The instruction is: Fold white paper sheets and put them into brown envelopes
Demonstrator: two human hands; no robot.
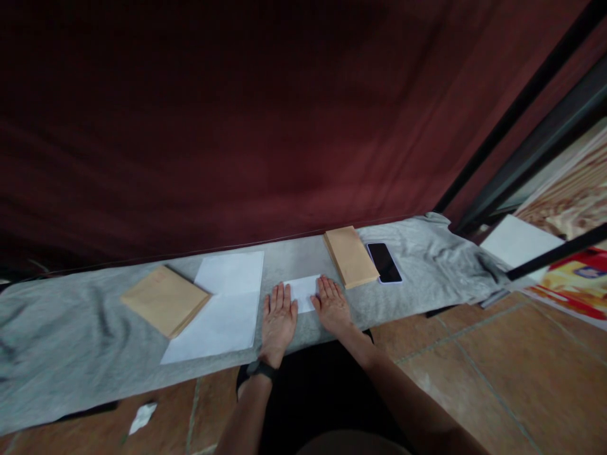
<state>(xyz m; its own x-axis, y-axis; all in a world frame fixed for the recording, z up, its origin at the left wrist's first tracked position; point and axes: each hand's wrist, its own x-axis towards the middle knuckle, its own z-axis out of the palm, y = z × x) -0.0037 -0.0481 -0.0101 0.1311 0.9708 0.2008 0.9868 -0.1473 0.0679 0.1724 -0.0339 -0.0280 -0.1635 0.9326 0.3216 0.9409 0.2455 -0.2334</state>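
A small white sheet of paper (303, 293), perhaps folded, lies on the grey cloth in front of me. My left hand (279, 319) rests flat on its left edge, fingers stretched out, with a dark watch on the wrist. On the right edge lies my right hand (333, 306), also flat, its fingers pointing away from me. Just beyond that hand sits a stack of brown envelopes (351, 256). Left of my left hand are large white sheets (232, 309), partly covered by another stack of brown envelopes (164, 300).
A phone (385, 263) with a dark screen lies beside the right envelope stack. The grey cloth (57, 335) covers a narrow bench, with a dark red curtain (265, 139) behind it. Black metal bars (521, 117) stand at right. A crumpled white scrap (143, 417) lies on the tiled floor.
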